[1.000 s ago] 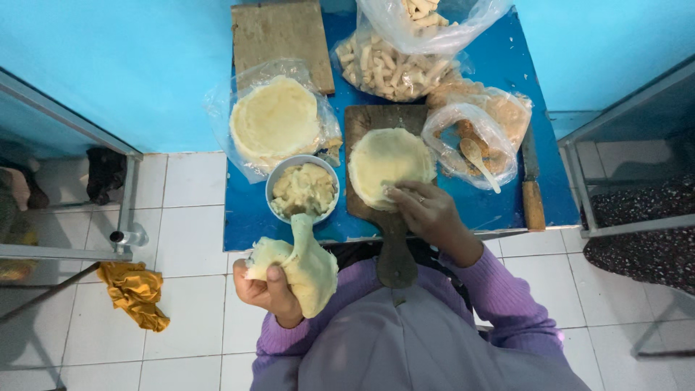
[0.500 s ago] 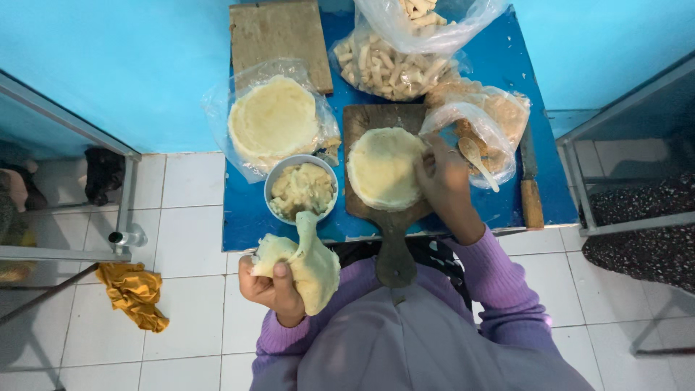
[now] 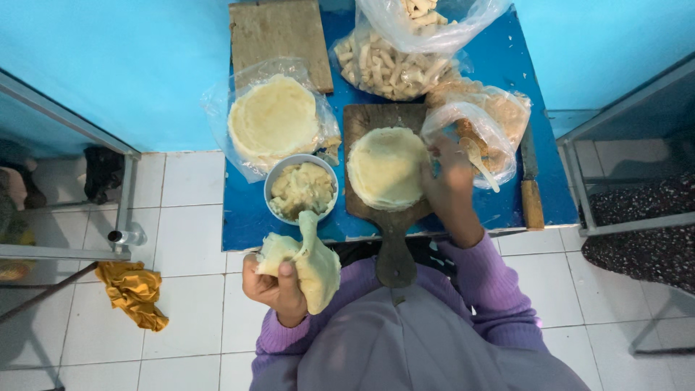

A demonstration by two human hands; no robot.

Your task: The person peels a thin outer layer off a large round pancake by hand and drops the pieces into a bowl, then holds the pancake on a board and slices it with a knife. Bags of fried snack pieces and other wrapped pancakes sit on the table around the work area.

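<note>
We note the right hand (image 3: 450, 181) has shifted from the wrapper stack's (image 3: 386, 168) near edge to its right edge, fingers loosely open; left hand (image 3: 274, 284) still grips folded dough (image 3: 308, 259).

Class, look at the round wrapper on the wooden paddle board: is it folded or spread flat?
Spread flat. The wrapper lies as a full round disc on the paddle board, no edge turned over; the right hand touches its right rim.

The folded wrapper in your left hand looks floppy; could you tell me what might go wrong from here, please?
1. The folded wrapper hangs limp from the left hand beyond the table edge; it could tear or drop onto the tiled floor.
2. The right hand rests at the rim of the round wrapper on the wooden board, close to the plastic bag; it might snag.
</note>
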